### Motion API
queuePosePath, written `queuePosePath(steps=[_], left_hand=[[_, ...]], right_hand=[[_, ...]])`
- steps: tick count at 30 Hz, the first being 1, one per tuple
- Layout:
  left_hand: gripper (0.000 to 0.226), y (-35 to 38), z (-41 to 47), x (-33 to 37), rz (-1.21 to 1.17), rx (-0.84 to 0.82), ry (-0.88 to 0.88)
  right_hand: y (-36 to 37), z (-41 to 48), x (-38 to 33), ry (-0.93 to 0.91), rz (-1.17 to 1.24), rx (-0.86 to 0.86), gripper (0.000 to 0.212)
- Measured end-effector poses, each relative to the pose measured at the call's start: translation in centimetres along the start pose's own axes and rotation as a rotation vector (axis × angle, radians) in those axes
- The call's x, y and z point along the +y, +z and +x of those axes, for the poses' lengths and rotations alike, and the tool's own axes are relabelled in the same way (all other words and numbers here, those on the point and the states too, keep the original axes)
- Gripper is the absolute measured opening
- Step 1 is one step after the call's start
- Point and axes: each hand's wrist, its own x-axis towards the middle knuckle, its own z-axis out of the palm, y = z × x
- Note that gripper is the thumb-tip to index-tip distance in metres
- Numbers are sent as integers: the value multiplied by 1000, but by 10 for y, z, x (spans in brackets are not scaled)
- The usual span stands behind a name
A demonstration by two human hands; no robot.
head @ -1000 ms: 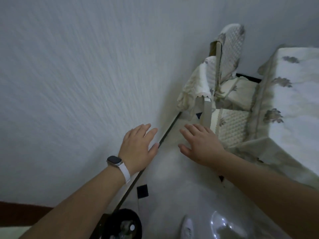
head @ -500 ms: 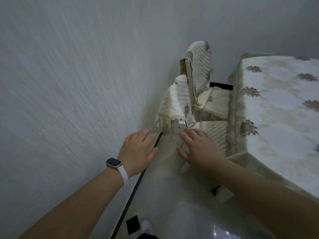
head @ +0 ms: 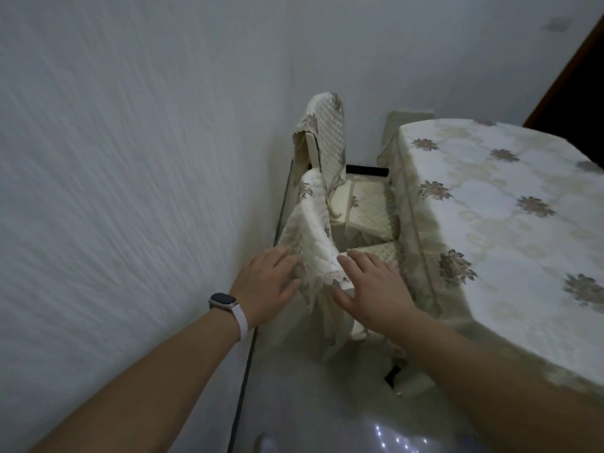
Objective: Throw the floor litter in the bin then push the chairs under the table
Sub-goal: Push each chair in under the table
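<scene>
Both hands had moved forward since the earlier frame and reached the near chair; before that they hung over bare floor short of it. View had also swung right, so more of the desk showed.

Left hand: open, fingers spread and flat, fingertips touching the left edge of the cream cover draped over the near chair's backrest. Not closed on anything. White-strapped watch on that wrist.

Right hand: open too, fingers extended, palm down, resting at the right side of the same backrest, by the lace hem of the cover. Whether the grip had any fabric pinched — couldn't tell, the palm hid the contact. Looked like flat pressing, no curl.

Near chair stood between the wall and the desk, backrest toward the camera, its quilted seat partly under the desk's hanging floral cloth. Far chair sat just behind it, same cover, backrest upright beside the wall, seat also partly tucked under the cloth edge. Both chairs close to the desk, seats still partly showing.

Desk took up the right side, covered by a pale cloth with flower prints, hem hanging down over the chair seats.

Floor: pale glossy tile, dark strip along the wall base. No litter or bin in view.
</scene>
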Motion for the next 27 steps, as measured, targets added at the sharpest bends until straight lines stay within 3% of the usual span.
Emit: queuePosePath(steps=[10,21,27], left_hand=[[51,32,81,-47,15,-128,218],[63,70,156,-80,17,-289,262],[67,77,200,-99,133,-317,468]], right_hand=[[33,44,-13,179,68,14,59],[94,96,14,266,198,-53,62],[117,116,19,270,274,-159,59]])
